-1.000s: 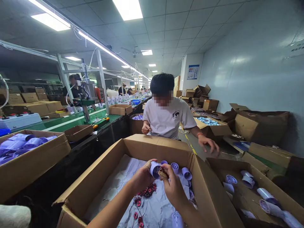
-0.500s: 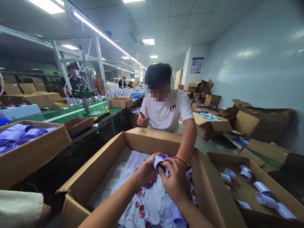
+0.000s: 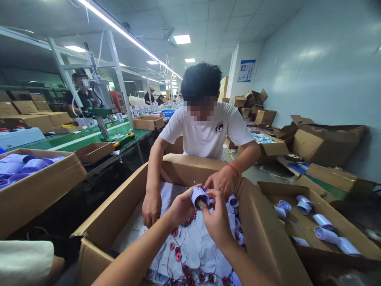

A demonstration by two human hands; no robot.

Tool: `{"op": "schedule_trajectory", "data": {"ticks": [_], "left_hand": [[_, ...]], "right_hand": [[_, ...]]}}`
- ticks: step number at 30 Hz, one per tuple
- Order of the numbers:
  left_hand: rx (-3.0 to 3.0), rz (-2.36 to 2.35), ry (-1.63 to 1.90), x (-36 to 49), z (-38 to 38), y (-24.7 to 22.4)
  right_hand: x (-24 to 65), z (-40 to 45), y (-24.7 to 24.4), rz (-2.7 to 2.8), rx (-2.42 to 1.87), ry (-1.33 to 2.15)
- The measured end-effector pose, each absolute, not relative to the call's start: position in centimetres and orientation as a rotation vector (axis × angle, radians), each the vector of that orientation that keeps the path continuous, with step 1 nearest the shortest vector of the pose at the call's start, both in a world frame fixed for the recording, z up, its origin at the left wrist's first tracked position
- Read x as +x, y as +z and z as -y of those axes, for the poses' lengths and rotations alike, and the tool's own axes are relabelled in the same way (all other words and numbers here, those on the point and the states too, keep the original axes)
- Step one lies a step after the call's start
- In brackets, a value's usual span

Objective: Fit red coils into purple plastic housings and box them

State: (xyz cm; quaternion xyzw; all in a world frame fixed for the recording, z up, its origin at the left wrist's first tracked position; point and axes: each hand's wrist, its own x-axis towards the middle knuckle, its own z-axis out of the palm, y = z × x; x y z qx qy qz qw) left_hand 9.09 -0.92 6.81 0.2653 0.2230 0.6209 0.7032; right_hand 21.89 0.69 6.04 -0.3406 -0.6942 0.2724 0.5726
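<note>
My left hand (image 3: 183, 207) is wrapped round the side of a pale purple cup-shaped part (image 3: 199, 197), whose open end faces me. At the cup's right, my right hand (image 3: 216, 212) has its thumb inside the opening and its fingers at the rim. What lies deep inside the cup is too dark to tell. Both hands are above a large cardboard box (image 3: 119, 210) lined with white paper. On the paper lie several small red-and-black round parts (image 3: 177, 254) with thin wires. More purple cups (image 3: 233, 200) lie along the box's right side.
Across the box, a person in a white shirt (image 3: 205, 135) has both hands inside it. A box of purple parts (image 3: 38, 190) stands left, and a tray with several cups (image 3: 297, 238) stands right. Behind at left runs a green conveyor line (image 3: 133, 139) with a press.
The other person has lowered one hand into the box at left and drawn the other back near the cups. My hands still hold the cup, now turned more towards me; the view has shifted slightly.
</note>
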Motion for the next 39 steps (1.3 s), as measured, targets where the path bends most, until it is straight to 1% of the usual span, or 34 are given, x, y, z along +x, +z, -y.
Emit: {"op": "schedule_trajectory", "data": {"ticks": [3, 6, 10, 14, 18, 24, 28, 30, 34, 39], "left_hand": [[0.603, -0.538, 1.373, 9.2, 1.1, 7.1], [0.619, -0.575, 1.353, 9.3, 1.2, 7.5], [0.633, -0.605, 1.345, 9.2, 1.1, 7.3], [0.648, -0.618, 1.367, 9.1, 0.9, 6.5], [0.632, -0.628, 1.414, 9.5, 1.0, 6.4], [0.6, -0.606, 1.481, 10.2, 1.3, 7.0], [0.588, -0.604, 1.521, 10.4, 1.3, 7.5], [0.589, -0.631, 1.514, 10.6, 1.3, 7.6], [0.581, -0.722, 1.502, 11.0, 1.6, 7.6], [0.665, -0.798, 1.533, 10.9, 2.2, 7.5]], "right_hand": [[21.8, -0.4, 6.4, 1.595, -0.81, 0.817], [22.0, -0.4, 6.6, 1.601, -0.823, 0.888], [22.0, -0.7, 6.5, 1.622, -0.822, 0.922], [21.7, -0.7, 6.0, 1.58, -0.819, 0.883], [21.0, -0.6, 5.5, 1.453, -0.921, 0.924], [20.6, -0.8, 5.7, 1.312, -1.028, 1.189], [20.6, -0.3, 7.0, 1.08, -1.071, 1.518], [20.5, 0.1, 7.6, 1.0, -1.043, 1.624], [20.0, 0.6, 8.2, 0.858, -1.047, 1.675], [20.0, 0.6, 8.1, 0.826, -0.994, 1.744]]}}
